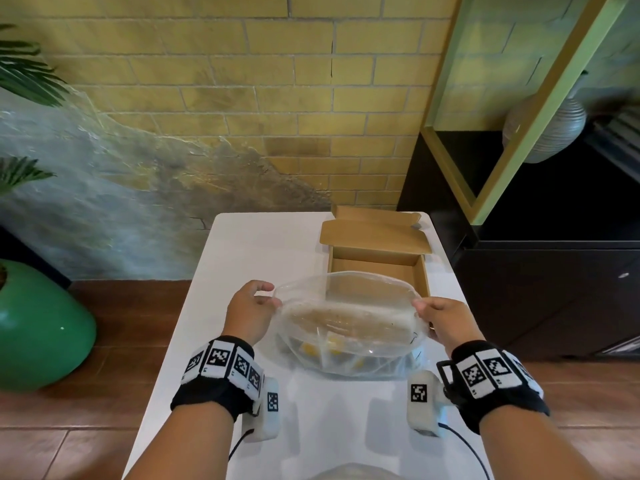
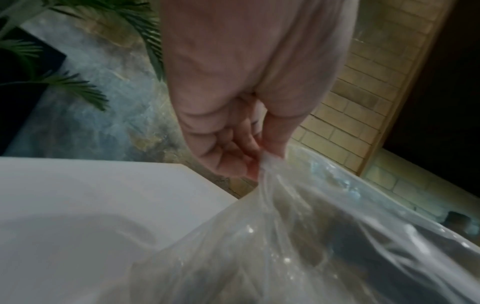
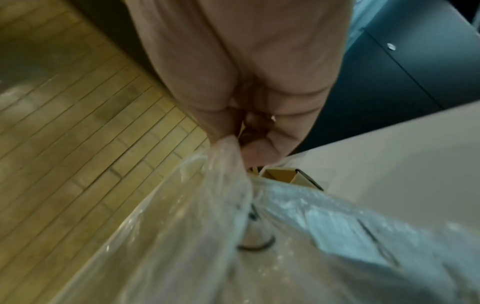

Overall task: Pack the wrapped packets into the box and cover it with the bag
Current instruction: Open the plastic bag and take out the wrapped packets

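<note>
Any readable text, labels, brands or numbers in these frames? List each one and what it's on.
None can be read.
Wristbands: square black-and-white coded markers only; tiny characters beneath them are too small to read.
White wrist camera units: the same kind of marker, no words.
Clear plastic bag, held by the left hand and right hand: no print visible.
Cardboard box: plain, no print.

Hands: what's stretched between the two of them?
A clear plastic bag, its mouth pinched by the left hand and right hand; the head view shows it.
</note>
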Tool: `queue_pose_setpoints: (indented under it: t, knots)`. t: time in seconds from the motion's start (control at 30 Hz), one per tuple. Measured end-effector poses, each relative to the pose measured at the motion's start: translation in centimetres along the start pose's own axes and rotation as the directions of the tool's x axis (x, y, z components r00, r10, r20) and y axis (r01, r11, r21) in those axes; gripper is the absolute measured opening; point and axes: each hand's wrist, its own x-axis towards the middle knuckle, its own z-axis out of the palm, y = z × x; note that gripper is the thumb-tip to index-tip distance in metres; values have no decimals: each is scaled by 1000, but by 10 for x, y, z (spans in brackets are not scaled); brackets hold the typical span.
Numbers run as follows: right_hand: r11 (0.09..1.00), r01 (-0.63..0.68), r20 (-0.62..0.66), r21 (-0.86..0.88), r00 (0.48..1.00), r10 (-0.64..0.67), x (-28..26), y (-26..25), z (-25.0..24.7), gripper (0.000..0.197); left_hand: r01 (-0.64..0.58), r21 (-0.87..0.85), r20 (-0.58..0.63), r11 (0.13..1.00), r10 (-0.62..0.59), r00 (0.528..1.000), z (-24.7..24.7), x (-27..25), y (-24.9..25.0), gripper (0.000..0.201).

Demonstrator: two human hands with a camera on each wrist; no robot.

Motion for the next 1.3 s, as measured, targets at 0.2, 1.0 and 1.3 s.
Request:
queue_pose_setpoints:
  t: [0.2,1.0,1.3]
  knots:
    - [786,-308,182,536,951,248,2,3,-5,28,221,-289,103,931,-199,975,5,4,-7,24]
    - [898,-360,136,254,932,335,8,15,-8,16,441,-579,209,686,-398,893,5,3,-18,17]
    - [810,-288,186,511,957,223,0,26,-3,24,515,-812,369,274,-443,817,8,13,-31,25]
